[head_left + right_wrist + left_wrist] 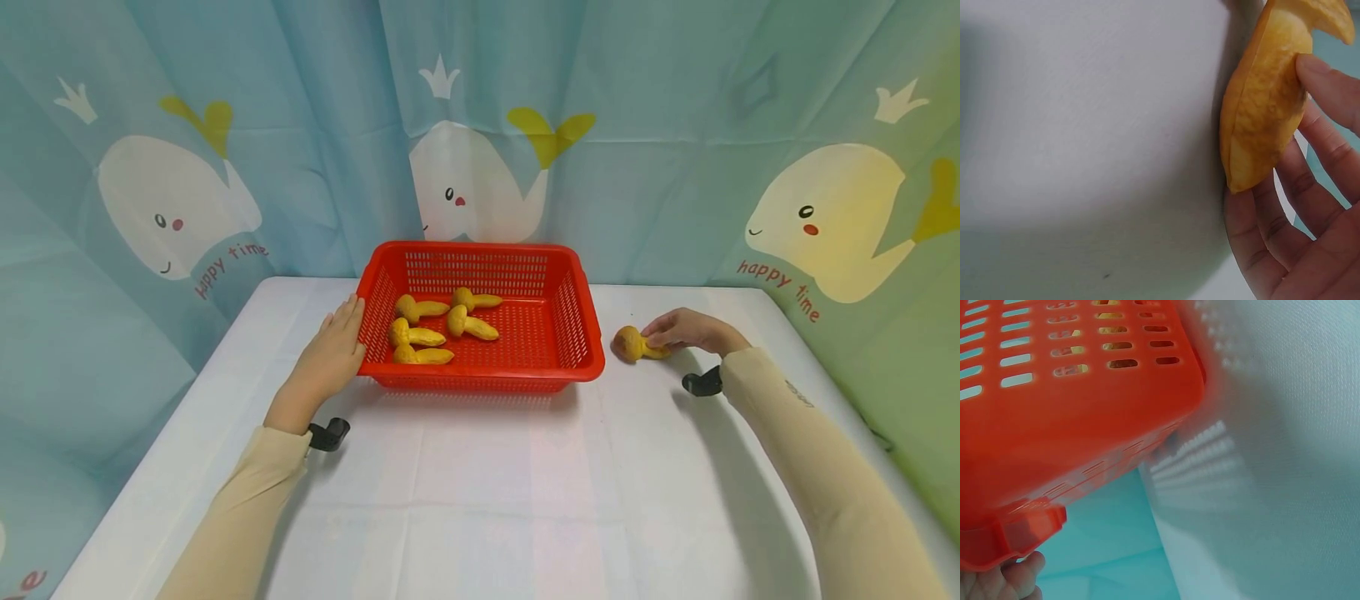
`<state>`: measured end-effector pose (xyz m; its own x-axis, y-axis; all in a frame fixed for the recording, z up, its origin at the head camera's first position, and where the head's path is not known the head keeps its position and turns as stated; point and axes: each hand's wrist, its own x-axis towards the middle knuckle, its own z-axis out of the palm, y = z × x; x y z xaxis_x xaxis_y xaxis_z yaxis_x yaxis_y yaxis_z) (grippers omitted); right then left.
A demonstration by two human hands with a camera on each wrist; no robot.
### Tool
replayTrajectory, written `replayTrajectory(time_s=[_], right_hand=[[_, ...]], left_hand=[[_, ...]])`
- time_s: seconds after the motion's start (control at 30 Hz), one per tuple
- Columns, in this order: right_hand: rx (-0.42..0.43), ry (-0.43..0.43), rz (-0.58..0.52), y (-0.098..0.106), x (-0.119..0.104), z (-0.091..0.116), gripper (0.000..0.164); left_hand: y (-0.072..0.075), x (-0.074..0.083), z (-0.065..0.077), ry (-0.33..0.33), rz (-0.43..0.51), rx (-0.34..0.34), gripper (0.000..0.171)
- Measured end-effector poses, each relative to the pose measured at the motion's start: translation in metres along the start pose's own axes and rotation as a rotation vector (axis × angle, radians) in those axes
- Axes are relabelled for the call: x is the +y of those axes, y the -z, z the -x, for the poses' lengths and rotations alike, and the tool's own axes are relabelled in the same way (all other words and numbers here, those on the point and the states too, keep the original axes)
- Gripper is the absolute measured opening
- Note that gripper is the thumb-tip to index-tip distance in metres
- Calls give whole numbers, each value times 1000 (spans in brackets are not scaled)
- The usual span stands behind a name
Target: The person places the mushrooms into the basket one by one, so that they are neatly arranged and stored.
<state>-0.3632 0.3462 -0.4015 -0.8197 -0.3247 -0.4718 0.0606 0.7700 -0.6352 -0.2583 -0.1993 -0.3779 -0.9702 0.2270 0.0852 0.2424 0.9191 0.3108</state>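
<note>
A yellow toy mushroom [632, 343] with a browner cap lies on the white table, right of the red basket [480, 372]. My right hand [692, 330] holds it by the stem. In the right wrist view the thumb [1329, 87] presses one side of the mushroom [1266, 106] and the fingers lie along the other. My left hand [327, 354] rests against the basket's left rim with fingers extended. Only part of that hand [1007, 580] shows at the rim in the left wrist view. Several similar mushrooms [472, 325] lie inside the basket, toward its left.
The white table [480, 500] stretches in front of the basket toward me. A blue curtain [660, 208] printed with whales hangs behind the table and along its sides. Black wrist straps [330, 435] show at both cuffs.
</note>
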Motion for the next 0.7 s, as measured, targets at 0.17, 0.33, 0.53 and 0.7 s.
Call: replayTrajectory(time_s=[0.17, 0.33, 0.53, 0.7], right_hand=[[12, 26, 37, -3, 3, 4, 45], [25, 41, 31, -4, 8, 9, 43], [49, 52, 56, -6, 13, 12, 47], [97, 71, 72, -9, 16, 14, 48]], left_hand=[[1, 1, 1, 3, 3, -13, 62], [2, 1, 1, 4, 3, -14, 62], [2, 2, 1, 16, 1, -17, 63], [3, 3, 1, 25, -7, -27, 63]])
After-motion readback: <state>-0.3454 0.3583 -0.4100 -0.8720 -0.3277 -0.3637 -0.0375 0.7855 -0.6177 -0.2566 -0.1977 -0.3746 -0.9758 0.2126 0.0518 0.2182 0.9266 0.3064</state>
